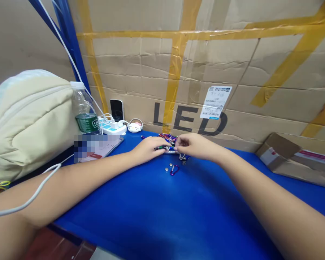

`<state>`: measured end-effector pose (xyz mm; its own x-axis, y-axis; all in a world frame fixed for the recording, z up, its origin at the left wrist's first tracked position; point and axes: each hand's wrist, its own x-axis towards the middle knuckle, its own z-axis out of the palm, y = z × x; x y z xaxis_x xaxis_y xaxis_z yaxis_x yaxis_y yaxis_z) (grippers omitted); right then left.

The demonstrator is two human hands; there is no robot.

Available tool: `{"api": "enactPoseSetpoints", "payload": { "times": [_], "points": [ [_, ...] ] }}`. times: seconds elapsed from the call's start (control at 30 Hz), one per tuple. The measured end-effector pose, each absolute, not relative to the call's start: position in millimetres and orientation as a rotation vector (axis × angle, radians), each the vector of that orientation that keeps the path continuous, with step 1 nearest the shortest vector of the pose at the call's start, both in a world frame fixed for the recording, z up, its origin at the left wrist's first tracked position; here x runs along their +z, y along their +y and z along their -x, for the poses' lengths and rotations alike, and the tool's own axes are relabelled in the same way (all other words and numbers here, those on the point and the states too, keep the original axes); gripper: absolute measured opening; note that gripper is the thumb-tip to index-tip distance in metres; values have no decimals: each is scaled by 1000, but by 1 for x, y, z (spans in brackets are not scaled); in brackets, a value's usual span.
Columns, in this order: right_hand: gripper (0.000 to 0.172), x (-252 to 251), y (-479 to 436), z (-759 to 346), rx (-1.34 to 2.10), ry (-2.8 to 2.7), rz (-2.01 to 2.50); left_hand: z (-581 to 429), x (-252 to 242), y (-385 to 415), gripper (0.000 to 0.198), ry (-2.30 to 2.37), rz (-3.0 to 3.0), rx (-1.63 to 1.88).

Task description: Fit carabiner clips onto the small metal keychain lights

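My left hand [147,148] is closed around a small dark cylinder [160,147] with a round silvery end, held low over the blue table [200,202]. Close on its right, my right hand [192,145] has thumb and fingertips pinched together; whatever may be between them is too small to make out. Behind and between both hands lies a pile of small shiny red, purple and blue metal pieces [168,137], partly hidden. A silvery clip [181,156] shows under the right hand. Nearer to me lie a purple carabiner [174,170] and two small round silvery pieces [166,169].
A big taped cardboard box [141,72] walls off the back. At left are a cream bag [35,119], a bottle [84,112], a phone [117,110], a tablet-like screen [108,150] and a power strip [113,127] with cables. An open carton [295,159] sits right.
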<state>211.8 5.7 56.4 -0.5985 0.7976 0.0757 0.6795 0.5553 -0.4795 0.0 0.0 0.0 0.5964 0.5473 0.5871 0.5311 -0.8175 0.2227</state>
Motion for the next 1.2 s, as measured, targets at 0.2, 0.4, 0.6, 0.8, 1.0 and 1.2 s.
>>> {"api": "enactPoseSetpoints", "payload": {
  "times": [0.2,0.4,0.6,0.8,1.0,1.2],
  "points": [
    [12,43,0,-202,535,-2794,1260,1,-2,3,21,978,-2811,1093],
    [8,35,-1,-196,575,-2826,1251,2,-4,6,21,957,-2841,1124],
    [3,34,1,-196,616,-2778,1231,2,-4,6,20,946,-2848,1116],
    [21,47,0,-204,593,-2620,1074,2,-3,5,19,982,-2807,1091],
    [27,58,0,-208,310,-2635,910,1,-4,5,18,1101,-2737,1097],
    [30,55,-5,-201,130,-2714,884,2,-3,4,18,1194,-2779,1075]
  ]
}}
